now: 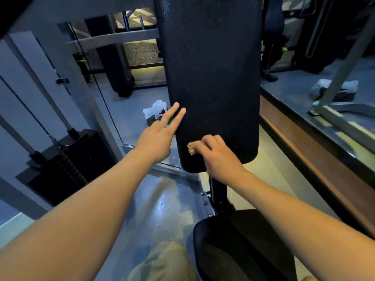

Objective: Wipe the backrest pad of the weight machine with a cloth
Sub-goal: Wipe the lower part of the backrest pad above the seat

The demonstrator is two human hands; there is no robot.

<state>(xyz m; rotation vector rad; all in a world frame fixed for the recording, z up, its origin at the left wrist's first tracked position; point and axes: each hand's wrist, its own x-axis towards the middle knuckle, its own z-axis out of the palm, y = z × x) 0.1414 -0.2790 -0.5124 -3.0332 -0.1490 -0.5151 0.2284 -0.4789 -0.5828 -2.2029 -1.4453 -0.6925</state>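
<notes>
Low on the upright black backrest pad (211,78), the right hand (218,157) bunches a small tan cloth (191,148) in curled fingers, pressing it to the pad. The left hand (158,136) is open, two straight fingers touching the pad's left edge. The weight stack (67,165) stands to the left

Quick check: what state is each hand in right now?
Left hand: open, straight fingers touching the edge of the backrest pad.
Right hand: closed on the cloth, against the pad.
</notes>
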